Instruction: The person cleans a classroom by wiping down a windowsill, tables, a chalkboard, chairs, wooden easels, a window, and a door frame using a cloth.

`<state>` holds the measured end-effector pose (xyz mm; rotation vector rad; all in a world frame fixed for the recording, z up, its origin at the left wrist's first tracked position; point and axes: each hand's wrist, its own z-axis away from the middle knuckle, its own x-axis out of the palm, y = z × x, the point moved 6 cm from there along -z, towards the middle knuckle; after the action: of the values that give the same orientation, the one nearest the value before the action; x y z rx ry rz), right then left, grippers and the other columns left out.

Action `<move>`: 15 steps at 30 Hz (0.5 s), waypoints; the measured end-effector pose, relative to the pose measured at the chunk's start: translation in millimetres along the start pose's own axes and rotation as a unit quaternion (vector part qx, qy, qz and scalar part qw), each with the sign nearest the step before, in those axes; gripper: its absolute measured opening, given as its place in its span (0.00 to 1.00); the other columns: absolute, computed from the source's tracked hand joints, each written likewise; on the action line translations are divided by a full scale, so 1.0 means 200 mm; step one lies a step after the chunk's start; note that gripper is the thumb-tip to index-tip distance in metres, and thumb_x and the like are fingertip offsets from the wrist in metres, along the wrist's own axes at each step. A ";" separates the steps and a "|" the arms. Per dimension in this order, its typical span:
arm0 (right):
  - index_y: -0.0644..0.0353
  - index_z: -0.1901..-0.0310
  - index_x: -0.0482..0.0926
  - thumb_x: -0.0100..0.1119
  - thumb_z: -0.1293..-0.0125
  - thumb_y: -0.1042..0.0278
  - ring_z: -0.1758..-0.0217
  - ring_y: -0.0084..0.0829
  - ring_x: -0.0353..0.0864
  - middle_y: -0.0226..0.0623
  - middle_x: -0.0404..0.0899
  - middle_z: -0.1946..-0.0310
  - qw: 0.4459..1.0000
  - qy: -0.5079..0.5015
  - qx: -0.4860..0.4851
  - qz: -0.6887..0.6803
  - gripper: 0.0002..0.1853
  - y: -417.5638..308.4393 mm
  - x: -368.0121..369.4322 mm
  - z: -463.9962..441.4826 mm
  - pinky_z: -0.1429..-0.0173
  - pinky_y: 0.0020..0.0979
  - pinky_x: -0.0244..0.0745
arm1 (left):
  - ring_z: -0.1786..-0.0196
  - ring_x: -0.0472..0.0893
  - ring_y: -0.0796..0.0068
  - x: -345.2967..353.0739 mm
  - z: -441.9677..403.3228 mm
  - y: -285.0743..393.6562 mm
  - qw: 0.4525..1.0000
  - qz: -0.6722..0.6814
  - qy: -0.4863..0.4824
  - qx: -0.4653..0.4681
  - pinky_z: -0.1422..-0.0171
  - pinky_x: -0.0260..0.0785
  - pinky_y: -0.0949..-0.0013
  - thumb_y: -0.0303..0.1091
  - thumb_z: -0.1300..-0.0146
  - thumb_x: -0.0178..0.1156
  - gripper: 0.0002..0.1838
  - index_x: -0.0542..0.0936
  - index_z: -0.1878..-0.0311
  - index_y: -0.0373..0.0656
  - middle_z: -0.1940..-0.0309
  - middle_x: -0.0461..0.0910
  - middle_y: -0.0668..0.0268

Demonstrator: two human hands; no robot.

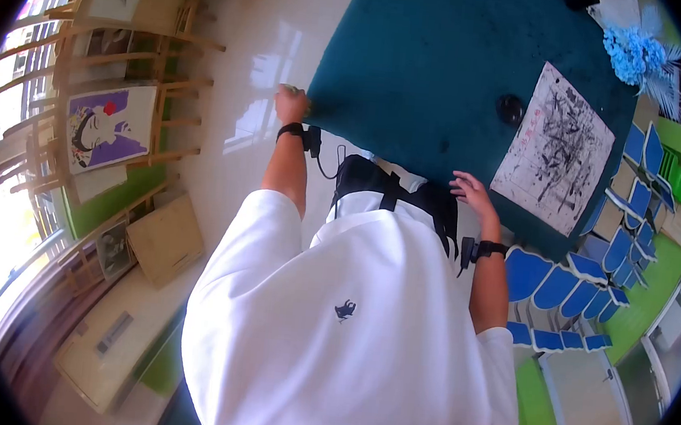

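My left hand [291,105] is at the left corner of a table covered with a dark teal cloth [418,65]. Its fingers are curled closed, and I cannot make out whether they grip anything. Over the table's near edge, my right hand [474,193] has its fingers apart and nothing in them. Close to that hand lies a large paper [558,151] full of black ink strokes, with small red marks along its left side. A dark round dish [511,110] sits beside the paper's left edge. Both wrists wear black bands with small devices.
Wooden easels stand on the left, one holding a purple and white painting [111,126]. A blue flower bunch [633,55] is at the table's far right corner. Several blue-topped stools [576,298] are stacked to the right. Pale glossy floor [245,58] runs left of the table.
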<state>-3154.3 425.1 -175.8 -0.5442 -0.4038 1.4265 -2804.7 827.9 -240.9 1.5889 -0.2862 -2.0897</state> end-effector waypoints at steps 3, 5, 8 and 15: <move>0.48 0.39 0.73 0.49 0.28 0.55 0.52 0.29 0.80 0.36 0.80 0.50 0.998 0.009 0.012 -0.067 0.19 0.02 0.11 0.07 0.46 0.31 0.73 | 0.61 0.78 0.41 -0.24 -0.01 -0.02 0.985 0.097 0.137 0.028 0.57 0.69 0.45 0.36 0.48 0.62 0.18 0.69 0.58 0.36 0.64 0.77 0.45; 0.49 0.40 0.73 0.49 0.28 0.55 0.54 0.28 0.80 0.36 0.81 0.52 0.997 0.047 0.015 -0.052 0.19 0.04 0.13 0.08 0.47 0.31 0.73 | 0.60 0.78 0.39 -0.14 -0.02 0.05 0.988 0.053 0.108 0.099 0.56 0.71 0.45 0.39 0.46 0.61 0.21 0.68 0.55 0.36 0.62 0.78 0.44; 0.51 0.40 0.73 0.51 0.29 0.57 0.56 0.27 0.80 0.35 0.82 0.54 0.998 0.056 0.017 -0.001 0.19 0.07 0.15 0.06 0.50 0.30 0.73 | 0.58 0.80 0.39 0.24 0.12 0.23 0.979 0.010 -0.144 0.144 0.52 0.72 0.47 0.44 0.43 0.61 0.25 0.66 0.51 0.36 0.59 0.80 0.44; 0.50 0.29 0.59 0.60 0.37 0.62 0.57 0.41 0.84 0.48 0.83 0.59 0.979 0.142 -0.063 0.135 0.35 0.10 0.33 -0.24 0.49 0.39 0.77 | 0.48 0.76 0.45 0.96 0.92 0.69 0.767 0.027 -0.376 0.519 0.43 0.69 0.52 0.33 0.50 0.65 0.28 0.69 0.43 0.41 0.49 0.74 0.44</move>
<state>-3135.3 485.6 -230.1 -0.9217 -0.1970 1.5595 -2981.9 589.6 -285.1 0.9776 -2.0167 -2.5616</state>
